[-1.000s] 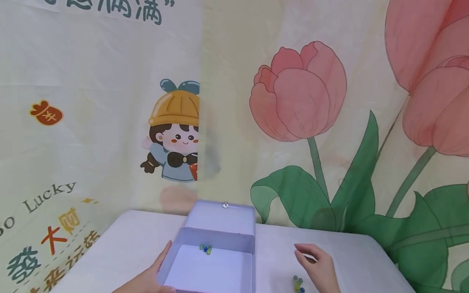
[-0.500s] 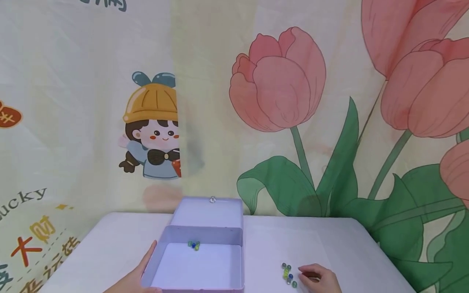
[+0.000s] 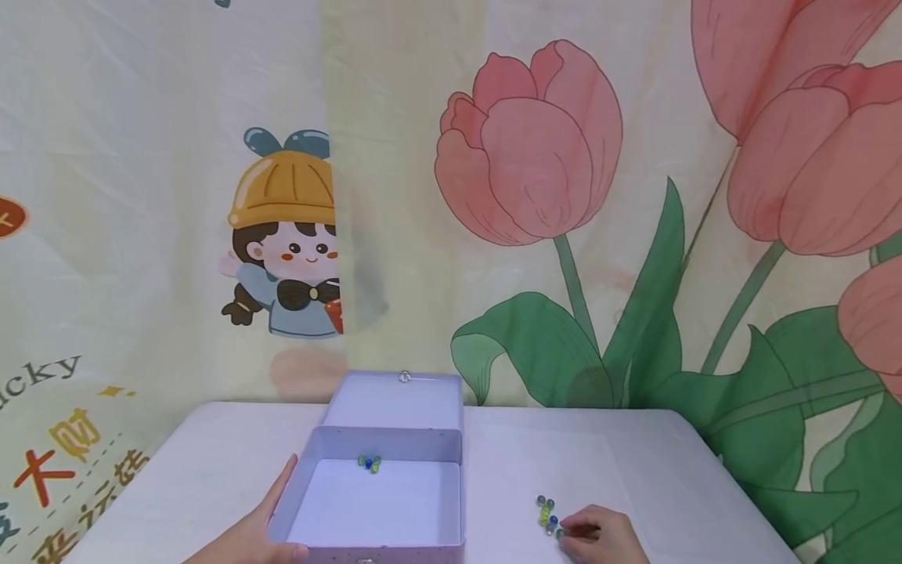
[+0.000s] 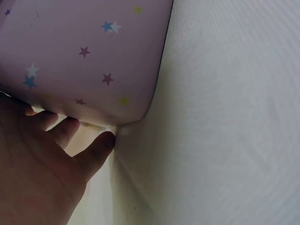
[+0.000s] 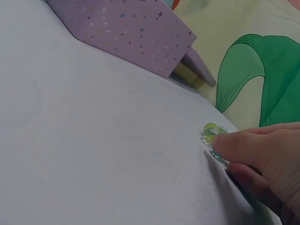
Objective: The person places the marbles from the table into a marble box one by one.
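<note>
A lilac box [image 3: 387, 552] with a star pattern stands with its lid [image 3: 395, 403] tipped back. Inside, near the back left, lie several glass marbles [image 3: 369, 464] in green, yellow and blue. My left hand [image 3: 261, 525] rests against the box's left side, thumb at its front corner; the left wrist view shows its spread fingers [image 4: 96, 150] at the star-patterned wall. To the right of the box, more marbles [image 3: 545, 515] lie in a loose group on the table. My right hand [image 3: 602, 534] pinches a green marble [image 5: 219, 156] at the near end of that group.
A white cloth covers the table [image 3: 648, 462], whose right edge slopes away. Behind it hangs a printed backdrop [image 3: 402, 157] with tulips and a cartoon child; the lid reaches back close to it.
My right hand has come down from above the table and moved left to the marbles, its fingertips now at the green one. My left hand keeps its place on the box; the view has shifted right.
</note>
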`<state>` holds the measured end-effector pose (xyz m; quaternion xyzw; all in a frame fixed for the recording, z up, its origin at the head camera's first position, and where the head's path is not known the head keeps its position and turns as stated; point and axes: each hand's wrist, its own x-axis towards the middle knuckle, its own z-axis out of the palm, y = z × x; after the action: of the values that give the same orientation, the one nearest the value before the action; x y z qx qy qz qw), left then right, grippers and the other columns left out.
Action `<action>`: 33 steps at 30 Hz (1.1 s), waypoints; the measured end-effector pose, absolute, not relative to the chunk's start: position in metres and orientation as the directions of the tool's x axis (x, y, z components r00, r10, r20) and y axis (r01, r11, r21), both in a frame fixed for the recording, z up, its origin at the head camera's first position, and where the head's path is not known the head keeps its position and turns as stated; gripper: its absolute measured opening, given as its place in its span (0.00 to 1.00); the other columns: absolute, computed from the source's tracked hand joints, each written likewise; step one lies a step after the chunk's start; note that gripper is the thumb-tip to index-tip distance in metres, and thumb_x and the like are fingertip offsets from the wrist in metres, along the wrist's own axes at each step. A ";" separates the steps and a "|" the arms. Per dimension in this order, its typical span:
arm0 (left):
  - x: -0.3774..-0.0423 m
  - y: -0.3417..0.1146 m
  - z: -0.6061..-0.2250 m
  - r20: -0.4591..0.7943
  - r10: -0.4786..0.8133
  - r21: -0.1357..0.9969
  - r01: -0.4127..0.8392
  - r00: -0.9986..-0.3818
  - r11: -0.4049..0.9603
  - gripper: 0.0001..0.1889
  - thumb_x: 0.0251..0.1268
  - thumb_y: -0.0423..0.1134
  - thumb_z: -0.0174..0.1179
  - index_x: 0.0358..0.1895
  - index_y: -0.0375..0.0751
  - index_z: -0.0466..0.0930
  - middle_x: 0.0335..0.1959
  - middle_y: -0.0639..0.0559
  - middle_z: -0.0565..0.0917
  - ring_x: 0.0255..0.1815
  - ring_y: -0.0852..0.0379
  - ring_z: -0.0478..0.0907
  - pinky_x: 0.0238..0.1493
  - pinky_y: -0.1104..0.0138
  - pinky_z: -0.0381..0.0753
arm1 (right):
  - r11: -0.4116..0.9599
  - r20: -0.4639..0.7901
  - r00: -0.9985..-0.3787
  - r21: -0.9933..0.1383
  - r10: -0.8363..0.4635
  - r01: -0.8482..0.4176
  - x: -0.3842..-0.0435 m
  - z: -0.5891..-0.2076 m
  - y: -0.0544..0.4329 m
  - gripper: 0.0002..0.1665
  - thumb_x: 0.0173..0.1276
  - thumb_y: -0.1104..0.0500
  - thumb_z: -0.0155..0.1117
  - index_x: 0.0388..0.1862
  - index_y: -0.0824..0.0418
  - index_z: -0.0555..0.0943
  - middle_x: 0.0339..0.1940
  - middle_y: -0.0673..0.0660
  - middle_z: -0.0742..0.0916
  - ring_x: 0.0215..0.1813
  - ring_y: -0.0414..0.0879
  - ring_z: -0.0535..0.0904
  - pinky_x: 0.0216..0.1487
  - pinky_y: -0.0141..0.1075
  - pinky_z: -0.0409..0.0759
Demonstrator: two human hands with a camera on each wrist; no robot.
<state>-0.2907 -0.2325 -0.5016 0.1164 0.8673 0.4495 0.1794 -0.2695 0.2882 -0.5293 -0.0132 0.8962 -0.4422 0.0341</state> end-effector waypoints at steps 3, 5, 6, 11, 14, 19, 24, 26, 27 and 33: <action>-0.292 -0.233 -0.502 -0.222 0.362 0.831 0.019 -0.906 0.556 0.62 0.58 0.54 0.64 0.72 0.47 0.14 0.75 0.33 0.32 0.68 0.36 0.50 0.61 0.38 0.57 | 0.609 -0.053 -0.996 -0.793 -0.076 -0.004 -0.270 -0.530 0.288 0.12 0.52 0.55 0.74 0.35 0.56 0.85 0.31 0.49 0.85 0.34 0.41 0.81 0.35 0.32 0.80; -0.292 -0.234 -0.503 -0.213 0.372 0.840 0.025 -0.903 0.542 0.62 0.58 0.54 0.63 0.72 0.47 0.13 0.75 0.33 0.32 0.68 0.36 0.50 0.61 0.39 0.58 | 0.618 -0.040 -0.996 -0.786 -0.085 -0.021 -0.271 -0.530 0.287 0.11 0.52 0.56 0.74 0.35 0.56 0.85 0.30 0.48 0.85 0.34 0.41 0.80 0.35 0.31 0.80; -0.292 -0.234 -0.503 -0.208 0.379 0.845 0.029 -0.902 0.534 0.62 0.59 0.54 0.63 0.72 0.47 0.13 0.75 0.33 0.32 0.68 0.36 0.50 0.61 0.40 0.59 | 0.625 -0.030 -0.996 -0.780 -0.089 -0.032 -0.271 -0.531 0.287 0.11 0.52 0.56 0.74 0.35 0.56 0.85 0.30 0.48 0.85 0.34 0.41 0.80 0.35 0.31 0.80; -0.291 -0.235 -0.504 -0.205 0.398 0.875 0.015 -0.894 0.485 0.62 0.59 0.55 0.62 0.71 0.49 0.12 0.75 0.32 0.33 0.67 0.38 0.52 0.60 0.44 0.61 | 0.647 -0.006 -0.994 -0.760 -0.111 -0.067 -0.272 -0.530 0.286 0.09 0.53 0.57 0.74 0.34 0.55 0.85 0.30 0.47 0.85 0.34 0.40 0.80 0.34 0.30 0.79; -0.290 -0.233 -0.503 -0.224 0.396 0.893 -0.025 -0.890 0.449 0.62 0.58 0.56 0.63 0.71 0.52 0.12 0.75 0.33 0.34 0.67 0.39 0.55 0.60 0.46 0.63 | 0.634 -0.021 -0.993 -0.771 -0.118 -0.059 -0.271 -0.529 0.286 0.09 0.53 0.58 0.74 0.34 0.56 0.85 0.30 0.48 0.85 0.34 0.41 0.81 0.34 0.30 0.80; -0.288 -0.230 -0.500 -0.261 0.379 0.902 -0.084 -0.888 0.424 0.62 0.57 0.57 0.63 0.72 0.55 0.13 0.76 0.35 0.36 0.66 0.41 0.58 0.59 0.46 0.66 | 0.599 -0.052 -0.994 -0.801 -0.100 -0.018 -0.270 -0.528 0.285 0.10 0.53 0.59 0.74 0.35 0.58 0.85 0.31 0.50 0.85 0.35 0.42 0.82 0.35 0.32 0.81; -0.287 -0.228 -0.499 -0.294 0.356 0.896 -0.126 -0.887 0.426 0.62 0.56 0.59 0.62 0.72 0.57 0.13 0.76 0.35 0.36 0.65 0.40 0.59 0.59 0.40 0.65 | 0.602 -0.070 -0.996 -0.798 -0.062 0.019 -0.269 -0.529 0.284 0.10 0.54 0.58 0.73 0.35 0.59 0.85 0.31 0.50 0.85 0.36 0.42 0.82 0.36 0.33 0.81; -0.287 -0.228 -0.499 -0.308 0.347 0.892 -0.142 -0.886 0.429 0.62 0.56 0.60 0.62 0.72 0.58 0.13 0.75 0.34 0.37 0.64 0.40 0.61 0.58 0.39 0.66 | 0.605 -0.065 -0.997 -0.796 -0.048 0.023 -0.269 -0.530 0.283 0.10 0.53 0.59 0.73 0.35 0.59 0.85 0.31 0.49 0.85 0.36 0.42 0.82 0.36 0.33 0.81; -0.287 -0.227 -0.499 -0.312 0.343 0.890 -0.146 -0.886 0.431 0.62 0.56 0.60 0.62 0.72 0.58 0.13 0.75 0.34 0.37 0.64 0.40 0.62 0.58 0.38 0.66 | 0.605 -0.061 -0.997 -0.796 -0.046 0.021 -0.269 -0.530 0.283 0.10 0.53 0.59 0.73 0.35 0.59 0.85 0.31 0.49 0.85 0.36 0.42 0.82 0.36 0.33 0.81; -0.286 -0.228 -0.496 -0.270 0.363 0.885 -0.082 -0.892 0.458 0.62 0.56 0.56 0.64 0.72 0.57 0.14 0.76 0.36 0.34 0.65 0.39 0.58 0.60 0.38 0.61 | 0.593 -0.048 -0.998 -0.805 -0.041 0.015 -0.270 -0.531 0.282 0.11 0.52 0.59 0.74 0.35 0.59 0.85 0.31 0.50 0.86 0.36 0.42 0.82 0.36 0.32 0.81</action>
<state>-0.2860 -0.2285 -0.4962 0.0851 0.8258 0.5137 0.2165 -0.2697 0.2823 -0.5309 -0.0073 0.8918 -0.4513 0.0308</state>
